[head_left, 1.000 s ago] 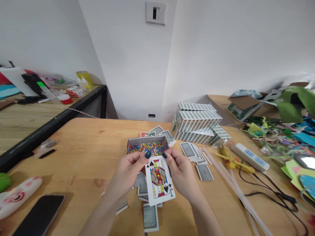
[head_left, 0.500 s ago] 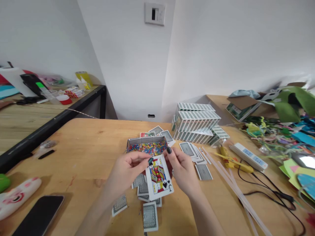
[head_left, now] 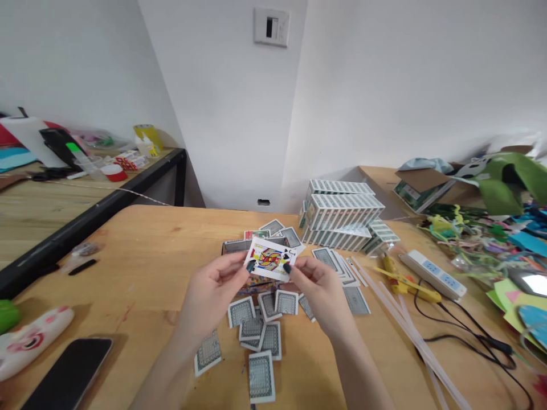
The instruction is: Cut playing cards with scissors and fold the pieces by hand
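Between my hands a jack of spades card (head_left: 270, 258) lies sideways, face toward me. My left hand (head_left: 216, 287) pinches its left end, and my right hand (head_left: 318, 285) pinches its right end. Behind and below the card stands a box (head_left: 233, 246) walled with grey-backed cards; its colourful inside is mostly hidden. Several cut card pieces (head_left: 261, 376) lie face down on the table in front of the box. More whole cards (head_left: 325, 259) lie fanned to the right of my right hand, and others (head_left: 290, 236) rest behind the box.
Stacked green-striped boxes (head_left: 344, 210) stand at the back right. A yellow glue gun (head_left: 412, 289), clear glue sticks (head_left: 404, 322), a power strip (head_left: 433, 273) and black cables lie at the right. A phone (head_left: 68, 373) and a white decorated object (head_left: 36, 341) are at the left.
The jack card has been raised away from me and turned from upright to sideways, now overlapping the box. More of the cut pieces below it show.
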Demonstrator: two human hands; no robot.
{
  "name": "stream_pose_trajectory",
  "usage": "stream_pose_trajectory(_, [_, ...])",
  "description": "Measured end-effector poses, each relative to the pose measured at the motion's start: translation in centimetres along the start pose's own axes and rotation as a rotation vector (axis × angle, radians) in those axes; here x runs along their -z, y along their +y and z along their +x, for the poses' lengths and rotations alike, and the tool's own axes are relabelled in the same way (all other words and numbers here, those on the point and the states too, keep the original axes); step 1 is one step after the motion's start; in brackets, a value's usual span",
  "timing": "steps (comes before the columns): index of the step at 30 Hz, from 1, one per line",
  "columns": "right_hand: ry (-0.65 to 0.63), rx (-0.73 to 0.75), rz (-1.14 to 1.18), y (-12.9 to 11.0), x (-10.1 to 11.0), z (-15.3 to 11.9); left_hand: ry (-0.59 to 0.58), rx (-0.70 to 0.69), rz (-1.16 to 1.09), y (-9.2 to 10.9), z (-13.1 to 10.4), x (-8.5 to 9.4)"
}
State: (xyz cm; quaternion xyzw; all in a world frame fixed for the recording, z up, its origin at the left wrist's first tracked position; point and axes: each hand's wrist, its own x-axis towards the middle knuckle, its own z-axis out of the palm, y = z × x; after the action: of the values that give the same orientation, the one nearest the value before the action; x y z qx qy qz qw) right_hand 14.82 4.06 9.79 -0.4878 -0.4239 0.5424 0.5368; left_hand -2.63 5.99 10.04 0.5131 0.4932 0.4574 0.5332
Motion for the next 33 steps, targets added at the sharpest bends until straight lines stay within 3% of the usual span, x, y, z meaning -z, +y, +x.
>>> stream_pose_trajectory(4, [0.013,0.062,0.003,-0.1,0.9,0.2,-0.297,0.045,0.085,0.7,-0.6,-0.2])
stream_pose_trajectory(6, [0.001,0.080,-0.047,-0.2,1.1,0.1,-0.345,0.034,0.073,0.9,-0.8,-0.3])
stream_pose_trajectory(12, [-0.039,0.109,-0.217,-0.2,0.3,-0.3,-0.242,-0.044,0.139,0.9,-0.9,-0.5])
stream_pose_trajectory(19, [-0.100,0.010,-0.092,-0.5,-0.2,-0.4,-0.023,-0.073,0.088,1.0,-1.3,-1.8])
stream_pose_trajectory(26, [-0.076,0.033,0.030,-0.5,-1.0,-0.7,-0.061,-0.025,-0.080,1.2,-1.5,-2.6])
stream_pose_trajectory(33, [-0.110,0.014,0.127,-0.1,-1.4,-1.1,-0.175,0.012,-0.206,1.3,-1.7,-2.2])
